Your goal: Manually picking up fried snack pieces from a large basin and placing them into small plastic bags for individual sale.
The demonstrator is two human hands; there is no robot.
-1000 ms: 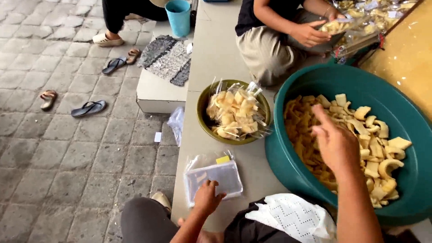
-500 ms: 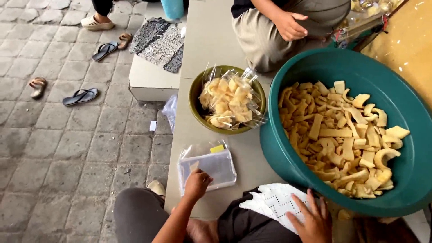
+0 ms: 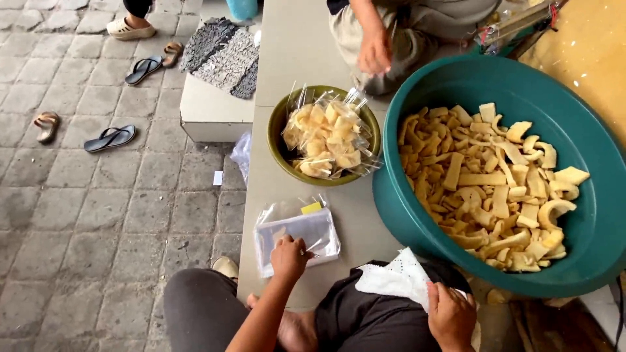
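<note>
The right hand [image 3: 450, 314] is drawn back from the tub [image 3: 417, 215] and is now closed on the white cloth [image 3: 394, 279] over the lap. The left hand [image 3: 289, 255] is pressed, fingers bent, on the bags [image 3: 297, 233] near the bench's [image 3: 306, 65] left edge, so a bag seems about to be taken. Little bare room is left between bags, bowl [image 3: 277, 130] and tub.

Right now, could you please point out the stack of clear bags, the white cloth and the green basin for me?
stack of clear bags [image 3: 306, 233], head view, on the top bag's clear middle.
white cloth [image 3: 394, 279], head view, on its patterned middle.
green basin [image 3: 417, 88], head view, on the bare inner wall.
</note>
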